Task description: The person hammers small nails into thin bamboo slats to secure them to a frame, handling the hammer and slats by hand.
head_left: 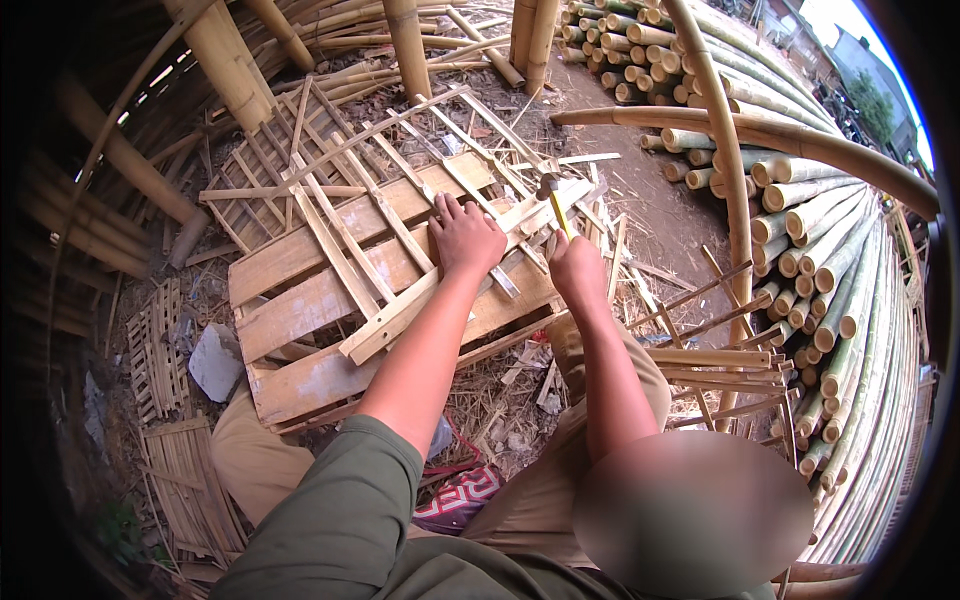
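In my right hand (580, 268) I grip a hammer (562, 215) by its yellow handle, its dark head over the end of a pale slat. My left hand (468, 235) lies over the slatted frame (400, 310), its fingers bent on the wood left of the hammer. Long pale strips cross one another to form this frame. Beneath it lies a low platform of wide planks (310, 385), stained whitish in places. Whether a nail stands under the hammer head I cannot make out.
Stacked bamboo poles (850, 260) fill the right side, behind a curved bamboo rail (735, 200). Thick bamboo posts (408, 50) rise at the back. More slatted pieces (185, 470) lie at left near a grey-white block (215, 362). Scraps litter the ground around my bent legs.
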The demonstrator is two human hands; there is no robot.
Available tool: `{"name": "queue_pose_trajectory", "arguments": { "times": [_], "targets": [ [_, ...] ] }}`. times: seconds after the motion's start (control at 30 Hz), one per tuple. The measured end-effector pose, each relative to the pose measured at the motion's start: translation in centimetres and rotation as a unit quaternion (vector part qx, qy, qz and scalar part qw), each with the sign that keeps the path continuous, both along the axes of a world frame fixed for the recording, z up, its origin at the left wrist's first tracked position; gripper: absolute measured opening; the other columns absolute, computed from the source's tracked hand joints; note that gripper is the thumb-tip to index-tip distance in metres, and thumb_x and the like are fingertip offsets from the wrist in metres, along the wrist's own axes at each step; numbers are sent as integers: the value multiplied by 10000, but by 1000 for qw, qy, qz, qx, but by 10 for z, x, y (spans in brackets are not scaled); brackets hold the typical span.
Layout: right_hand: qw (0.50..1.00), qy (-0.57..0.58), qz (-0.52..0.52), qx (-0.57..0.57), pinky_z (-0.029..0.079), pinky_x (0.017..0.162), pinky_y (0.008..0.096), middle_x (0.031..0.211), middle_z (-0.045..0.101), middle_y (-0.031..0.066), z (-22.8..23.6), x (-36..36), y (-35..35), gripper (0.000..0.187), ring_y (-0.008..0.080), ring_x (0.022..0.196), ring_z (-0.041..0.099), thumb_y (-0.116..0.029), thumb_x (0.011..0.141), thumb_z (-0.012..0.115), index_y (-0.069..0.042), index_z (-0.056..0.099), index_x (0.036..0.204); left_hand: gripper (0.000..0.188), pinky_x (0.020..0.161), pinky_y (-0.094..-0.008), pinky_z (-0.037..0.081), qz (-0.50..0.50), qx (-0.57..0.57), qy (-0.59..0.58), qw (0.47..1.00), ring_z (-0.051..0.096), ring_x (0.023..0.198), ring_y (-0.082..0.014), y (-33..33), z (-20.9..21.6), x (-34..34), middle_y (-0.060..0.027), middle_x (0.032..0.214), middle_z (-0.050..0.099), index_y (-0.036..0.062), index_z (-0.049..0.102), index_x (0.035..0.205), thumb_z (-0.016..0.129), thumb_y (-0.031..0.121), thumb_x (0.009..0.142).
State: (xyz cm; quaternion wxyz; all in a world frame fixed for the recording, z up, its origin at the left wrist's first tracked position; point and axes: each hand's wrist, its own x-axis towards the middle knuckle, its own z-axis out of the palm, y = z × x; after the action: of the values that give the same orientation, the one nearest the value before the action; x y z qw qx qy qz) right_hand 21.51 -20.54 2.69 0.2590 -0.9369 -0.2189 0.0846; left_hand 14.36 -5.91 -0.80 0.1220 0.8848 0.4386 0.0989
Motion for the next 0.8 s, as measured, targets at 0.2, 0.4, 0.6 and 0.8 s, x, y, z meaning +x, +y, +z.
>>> {"name": "queue_pose_trajectory", "arguments": {
  "times": [0.2,0.4,0.6,0.8],
  "targets": [
    [1000,0,6,4,519,797,529,874,672,318,14,-6,-1,498,474,855,665,-354,1021,456,80,669,902,485,1187,-542,180,7,5,13,1000,156,1505,-361,3,4,2,-286,1552,284,-49,497,1321,381,268,974],
    [999,-26,7,38,515,750,533,843,665,318,10,0,-3,473,480,808,660,-339,1022,469,73,654,880,483,1188,-541,177,3,-1,-2,1000,142,1510,-357,2,3,3,-282,1559,279,-47,493,1325,364,264,980],
    [998,-32,14,48,501,747,541,844,669,295,3,-1,-5,456,469,814,652,-329,1042,425,50,633,896,475,1185,-544,180,0,12,3,1000,148,1509,-364,4,0,2,-287,1554,288,-51,502,1310,372,265,979],
    [998,51,19,-34,511,828,524,928,673,329,9,5,3,514,472,906,662,-358,1018,459,91,684,908,470,1184,-542,196,8,7,-8,1000,160,1509,-349,3,0,2,-272,1555,295,-33,513,1308,407,272,967]
  ]
}}
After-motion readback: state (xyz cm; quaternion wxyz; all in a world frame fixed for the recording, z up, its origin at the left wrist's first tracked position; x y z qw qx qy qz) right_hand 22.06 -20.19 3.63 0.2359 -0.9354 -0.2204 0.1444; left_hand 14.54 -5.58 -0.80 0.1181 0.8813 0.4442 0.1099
